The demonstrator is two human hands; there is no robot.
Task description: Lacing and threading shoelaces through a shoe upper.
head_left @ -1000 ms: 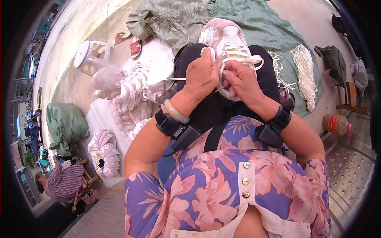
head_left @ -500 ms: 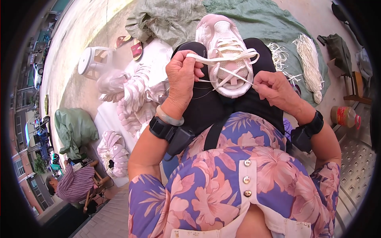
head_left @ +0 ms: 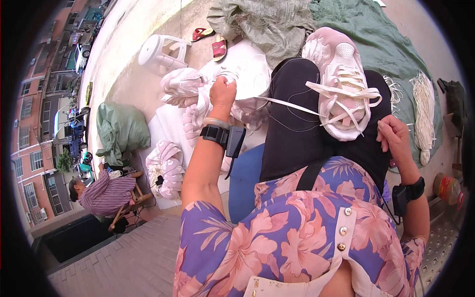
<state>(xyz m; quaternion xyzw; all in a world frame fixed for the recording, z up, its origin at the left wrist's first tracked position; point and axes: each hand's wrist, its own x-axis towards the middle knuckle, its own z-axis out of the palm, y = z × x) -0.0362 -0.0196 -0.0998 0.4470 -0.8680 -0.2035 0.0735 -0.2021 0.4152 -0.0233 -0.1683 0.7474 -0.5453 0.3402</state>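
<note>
A white and pale pink sneaker [head_left: 344, 74] rests on my black-clad thighs, its toe pointing away from me. Its white shoelace [head_left: 292, 105] is threaded up the front, with a loop standing out over the tongue. One end stretches left across my leg toward my left hand [head_left: 223, 93], raised and closed at the left; the lace's last stretch by the fingers is hard to make out. My right hand [head_left: 394, 138] is just right of the shoe's heel, its fingers loosely bent and apart, with nothing visible in them.
Pink-white shoes [head_left: 166, 168] lie heaped on a white sheet at left. Beyond are a white stool [head_left: 161, 52], red sandals [head_left: 219, 48] and a green sack [head_left: 121, 129]. White lace bundles [head_left: 424, 119] lie on a green tarp at right. A person [head_left: 109, 192] sits at far left.
My left hand has moved away to the left, drawing the lace out long. My right hand has let go of the lace and moved off the shoe. The view has shifted left.
</note>
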